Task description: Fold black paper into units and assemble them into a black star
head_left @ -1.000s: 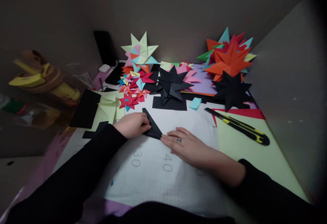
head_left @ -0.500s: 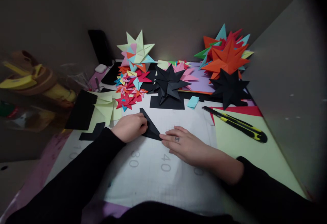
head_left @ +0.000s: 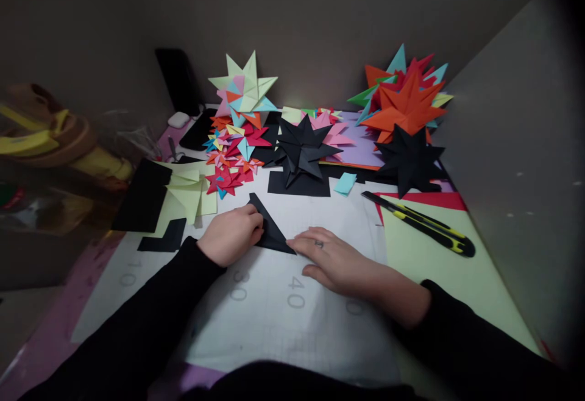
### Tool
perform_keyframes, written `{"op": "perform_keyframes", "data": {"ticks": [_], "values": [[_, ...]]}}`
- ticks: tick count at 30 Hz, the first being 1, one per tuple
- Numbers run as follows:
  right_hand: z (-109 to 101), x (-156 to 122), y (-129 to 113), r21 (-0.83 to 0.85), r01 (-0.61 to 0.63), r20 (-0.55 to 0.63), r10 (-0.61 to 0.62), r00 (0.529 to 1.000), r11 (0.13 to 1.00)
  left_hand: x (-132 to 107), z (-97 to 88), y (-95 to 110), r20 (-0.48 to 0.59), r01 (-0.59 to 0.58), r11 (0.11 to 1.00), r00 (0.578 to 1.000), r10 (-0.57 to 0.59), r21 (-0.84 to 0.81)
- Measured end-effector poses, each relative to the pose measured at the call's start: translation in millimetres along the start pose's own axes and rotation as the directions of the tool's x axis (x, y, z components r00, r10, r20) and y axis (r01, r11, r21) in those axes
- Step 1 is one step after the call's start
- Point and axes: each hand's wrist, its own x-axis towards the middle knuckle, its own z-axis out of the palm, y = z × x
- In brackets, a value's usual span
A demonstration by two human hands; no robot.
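Observation:
A folded black paper triangle [head_left: 270, 228] lies on a white cutting mat [head_left: 274, 303] with printed numbers. My left hand [head_left: 231, 233] has its fingers curled and pressed on the triangle's left edge. My right hand [head_left: 329, 258] lies flat on the mat, fingers stretched out, with the fingertips touching the triangle's lower right corner. Both arms wear black sleeves.
A yellow-and-black utility knife [head_left: 418, 223] lies to the right on pale green paper [head_left: 439, 273]. Behind are black paper stars [head_left: 301, 148], a pale green star [head_left: 244, 84], an orange star cluster [head_left: 404, 105], small coloured pieces [head_left: 231, 157], black sheets [head_left: 144, 197] and a phone [head_left: 176, 81].
The camera view shifted slightly. My left hand has slid a little along the black triangle, pressing it; my right hand stays flat at its corner.

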Motion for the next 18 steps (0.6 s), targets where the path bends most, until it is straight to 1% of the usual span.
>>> {"op": "perform_keyframes", "data": {"ticks": [4,7,10,18], "values": [[-0.3,-0.8,3.2,-0.042,0.099,-0.024,-0.1,0.995,0.994,0.8,0.3,-0.6,-0.006,-0.008,1.0,1.0,0.008,-0.004],[0.3,-2.0,4.7,-0.099,0.137,-0.041,-0.142,0.989,0.986,1.4,0.2,-2.6,-0.009,-0.014,1.0,1.0,0.013,-0.018],[0.4,-2.5,4.7,-0.128,0.143,-0.053,-0.151,0.987,0.981,2.1,-1.2,-4.4,0.005,-0.019,0.999,1.0,0.019,-0.044],[-1.1,-0.5,5.4,-0.139,0.138,-0.013,-0.141,0.99,0.981,3.1,-3.2,-2.8,0.013,-0.002,0.999,1.0,0.003,-0.053]]}}
